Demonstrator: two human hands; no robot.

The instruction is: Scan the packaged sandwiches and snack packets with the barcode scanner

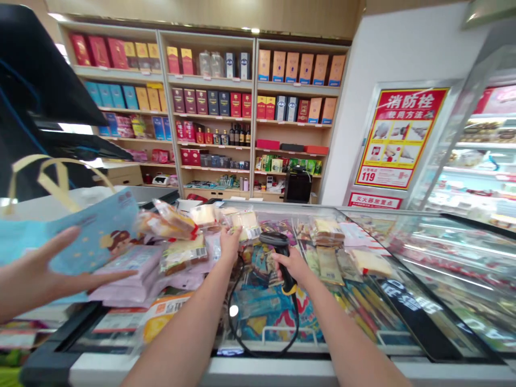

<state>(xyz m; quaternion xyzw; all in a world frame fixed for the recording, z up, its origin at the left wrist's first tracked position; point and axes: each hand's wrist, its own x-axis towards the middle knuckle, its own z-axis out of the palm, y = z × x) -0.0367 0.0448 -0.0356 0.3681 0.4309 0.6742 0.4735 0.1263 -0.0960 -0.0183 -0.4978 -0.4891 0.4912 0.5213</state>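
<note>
My left hand (231,242) reaches to a wrapped bread slice (246,223), its fingers closed on the near left edge of the package. To the right, my right hand (292,264) grips a black barcode scanner (278,241) by its handle; the scanner's head points left, and its cable (242,344) loops over the glass. Just left of my left hand lie more wrapped breads (185,253) on pinkish packages (137,269). Further right sit a stack of wrapped bread (327,230) and a single wrapped slice (371,262).
Another person's hand (60,269) spreads at the left beside a light-blue paper bag (97,231). A dark monitor (44,70) stands at the upper left. The glass-topped freezer (282,366) holds packaged goods. Shelves (213,80) of boxes stand behind.
</note>
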